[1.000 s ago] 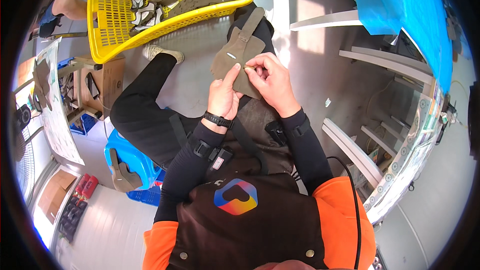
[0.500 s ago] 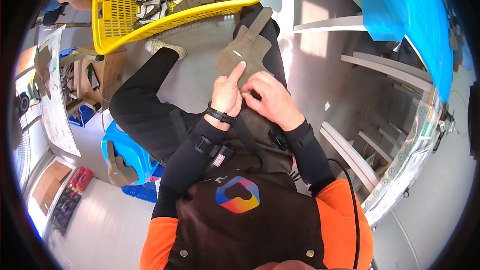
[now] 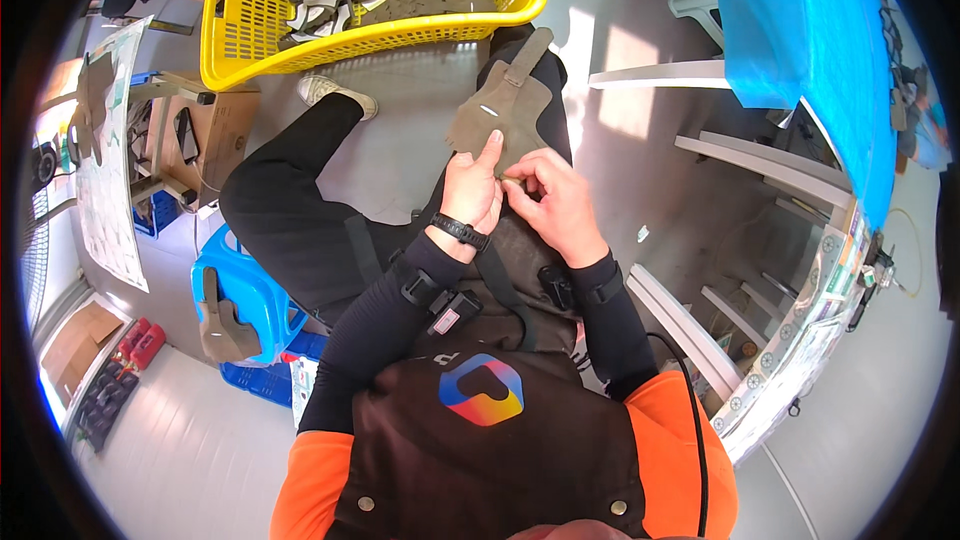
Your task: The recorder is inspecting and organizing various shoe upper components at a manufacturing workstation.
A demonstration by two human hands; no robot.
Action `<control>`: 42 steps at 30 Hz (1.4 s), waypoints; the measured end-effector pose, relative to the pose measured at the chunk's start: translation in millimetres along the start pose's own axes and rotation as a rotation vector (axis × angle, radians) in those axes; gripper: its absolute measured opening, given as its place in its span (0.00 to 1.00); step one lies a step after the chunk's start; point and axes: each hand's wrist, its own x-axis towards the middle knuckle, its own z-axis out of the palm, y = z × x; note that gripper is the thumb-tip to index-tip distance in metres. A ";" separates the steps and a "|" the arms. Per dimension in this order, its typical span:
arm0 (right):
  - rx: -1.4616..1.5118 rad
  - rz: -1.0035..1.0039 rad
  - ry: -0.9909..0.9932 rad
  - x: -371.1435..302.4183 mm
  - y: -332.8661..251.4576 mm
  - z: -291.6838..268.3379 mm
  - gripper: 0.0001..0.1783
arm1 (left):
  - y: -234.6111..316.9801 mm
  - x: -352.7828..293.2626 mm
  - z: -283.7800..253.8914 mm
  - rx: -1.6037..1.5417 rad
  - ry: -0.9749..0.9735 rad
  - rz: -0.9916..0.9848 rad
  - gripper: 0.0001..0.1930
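Note:
A flat olive-brown cut piece of leather-like material [image 3: 500, 105], with a narrow strap end pointing away from me, lies on my right thigh. My left hand [image 3: 472, 190] presses on it, index finger stretched out onto its lower part. My right hand [image 3: 553, 202] pinches the piece's near edge beside the left fingers. A black watch sits on my left wrist.
A yellow plastic basket [image 3: 250, 45] holding several similar brown and white cut pieces stands on the floor ahead. A blue stool [image 3: 245, 285] with one brown piece on it is at my left. White rack bars [image 3: 700, 155] and a blue sheet [image 3: 800, 30] are at right.
The brown piece has settled lower on my thigh. My left index finger has stretched out onto it, and my right hand has moved to its near edge.

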 end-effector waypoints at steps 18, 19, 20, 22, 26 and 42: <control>-0.065 0.000 -0.038 0.3 -5.2 -4.8 0.08 | -3.3 8.0 5.3 0.031 -0.014 0.036 0.07; -0.035 -0.005 -0.023 1.9 -6.3 -1.7 0.08 | 3.5 5.5 4.4 0.039 -0.019 0.005 0.06; 0.044 -0.030 0.045 4.5 -7.8 -0.9 0.08 | 11.4 2.9 3.8 0.039 -0.009 0.025 0.06; 0.101 0.072 0.167 13.7 -15.4 -11.3 0.09 | 32.6 -5.8 0.9 0.003 -0.108 0.035 0.11; 0.125 0.125 0.385 37.8 17.2 -42.1 0.06 | 66.4 -13.2 -28.8 0.140 -0.172 0.198 0.16; 0.103 -0.016 -0.037 101.2 43.6 4.0 0.03 | 217.1 -291.1 -424.4 0.360 0.850 0.641 0.15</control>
